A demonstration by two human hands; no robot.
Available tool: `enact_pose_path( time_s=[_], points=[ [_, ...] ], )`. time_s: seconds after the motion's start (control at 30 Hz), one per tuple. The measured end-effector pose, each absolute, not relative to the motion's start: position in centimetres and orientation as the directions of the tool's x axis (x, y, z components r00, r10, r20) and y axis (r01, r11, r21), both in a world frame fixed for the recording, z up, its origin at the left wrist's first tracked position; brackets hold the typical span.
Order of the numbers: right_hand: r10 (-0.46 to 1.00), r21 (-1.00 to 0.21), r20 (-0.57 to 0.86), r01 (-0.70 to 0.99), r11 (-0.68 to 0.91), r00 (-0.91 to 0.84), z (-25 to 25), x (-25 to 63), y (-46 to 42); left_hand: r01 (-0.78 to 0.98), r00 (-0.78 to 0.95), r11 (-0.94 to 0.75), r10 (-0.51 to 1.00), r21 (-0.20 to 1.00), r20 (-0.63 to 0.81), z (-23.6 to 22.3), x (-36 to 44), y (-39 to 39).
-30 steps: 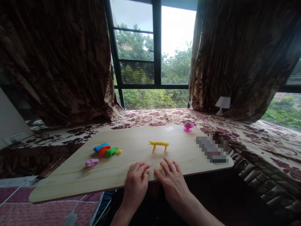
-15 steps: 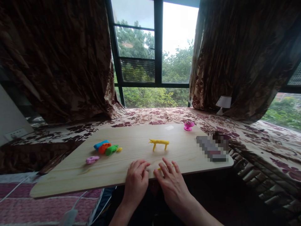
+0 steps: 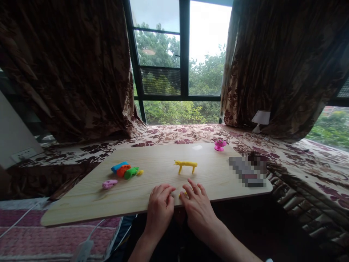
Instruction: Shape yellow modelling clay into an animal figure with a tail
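Note:
Both hands rest at the near edge of a light wooden board [image 3: 81, 203]. My left hand [image 3: 160, 208] lies with its fingers curled down on the wood. My right hand [image 3: 198, 208] has its fingers spread flat over a small yellow clay piece [image 3: 182, 194], which peeks out between the two hands. A yellow clay animal figure [image 3: 186, 166] stands on the board just beyond my fingers.
Blue, orange, green and yellow clay lumps [image 3: 125, 170] and a pink lump [image 3: 109, 184] lie on the board's left. A pink figure [image 3: 219, 145] stands at the far right, by a blurred object [image 3: 247, 171]. A small white lamp [image 3: 260, 119], curtains and a window are behind.
My right hand has slid left, closer to my left hand, with the yellow piece still under its fingers. The view has shifted slightly.

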State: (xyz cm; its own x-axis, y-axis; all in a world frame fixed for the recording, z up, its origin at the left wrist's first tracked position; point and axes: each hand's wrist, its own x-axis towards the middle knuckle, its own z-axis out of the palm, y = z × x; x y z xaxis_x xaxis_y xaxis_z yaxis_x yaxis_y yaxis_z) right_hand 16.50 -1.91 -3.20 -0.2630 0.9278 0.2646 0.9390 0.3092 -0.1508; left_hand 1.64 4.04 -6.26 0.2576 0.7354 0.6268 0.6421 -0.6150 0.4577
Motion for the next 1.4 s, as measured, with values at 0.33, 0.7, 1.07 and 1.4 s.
enact_pose_path(
  time_s=[0.33, 0.7, 1.07, 1.4],
  points=[
    [0.940, -0.194, 0.286, 0.950, 0.246, -0.185, -2.8, 19.3, -0.5, 0.685, 0.286, -0.598, 0.746, 0.416, 0.601, -5.8, 1.8, 3.9],
    [0.953, -0.173, 0.268, 0.965, 0.195, -0.144, -2.4, 20.8, -2.1, 0.664, 0.357, -0.624, 0.749, 0.411, 0.558, -5.0, 3.1, 4.7],
    [0.948, -0.145, 0.195, 0.948, 0.282, -0.252, -2.4, 17.9, -1.6, 0.633, 0.347, -0.633, 0.746, 0.445, 0.568, -5.1, 2.5, 4.2],
    [0.931, -0.098, 0.237, 0.946, 0.308, -0.279, -2.4, 17.3, -1.6, 0.604, 0.287, -0.623, 0.752, 0.496, 0.594, -5.8, 2.2, 4.8]
  ],
)
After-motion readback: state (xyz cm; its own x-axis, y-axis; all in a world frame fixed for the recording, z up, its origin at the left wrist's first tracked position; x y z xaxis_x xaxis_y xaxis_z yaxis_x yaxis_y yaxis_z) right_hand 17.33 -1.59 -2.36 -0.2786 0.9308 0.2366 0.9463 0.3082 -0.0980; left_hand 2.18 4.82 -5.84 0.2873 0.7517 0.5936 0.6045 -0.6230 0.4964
